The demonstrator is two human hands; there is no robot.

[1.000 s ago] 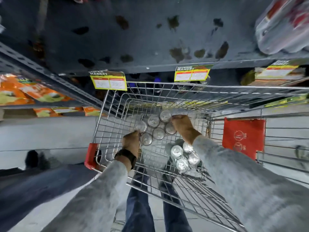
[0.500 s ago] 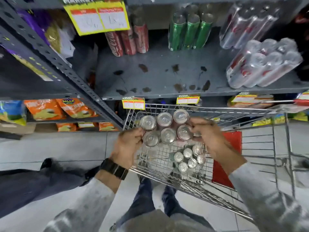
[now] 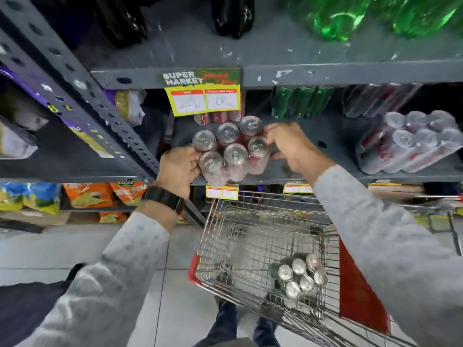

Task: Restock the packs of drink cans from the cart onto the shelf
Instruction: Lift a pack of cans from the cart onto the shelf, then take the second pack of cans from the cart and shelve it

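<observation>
since prev frame you raised six-pack (image 3: 231,149) from cart (image 3: 260,246) to shelf (image 3: 313,136) edge. left hand (image 3: 179,169) + right hand (image 3: 288,146) both gripping pack sides. one pack (image 3: 298,274) left in cart; wrapped packs (image 3: 411,141) already shelved at right.

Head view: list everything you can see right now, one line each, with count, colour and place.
Held pack: one, six silver-topped red cans, over the middle shelf's front edge.
Cart pack: one, six silver-topped cans, in the cart.
Cart: one, bare wire with red trim, below the shelf.
Shelf pack: one, silver and red, wrapped, on its side at the right of the middle shelf.
Green cans: a few, at the back of that shelf.
Price sign: one, yellow and green, on the upper shelf edge.
Snack bags: several, orange, lower left.
Left hand: grips the held pack's left side.
Right hand: grips its right side.
</observation>
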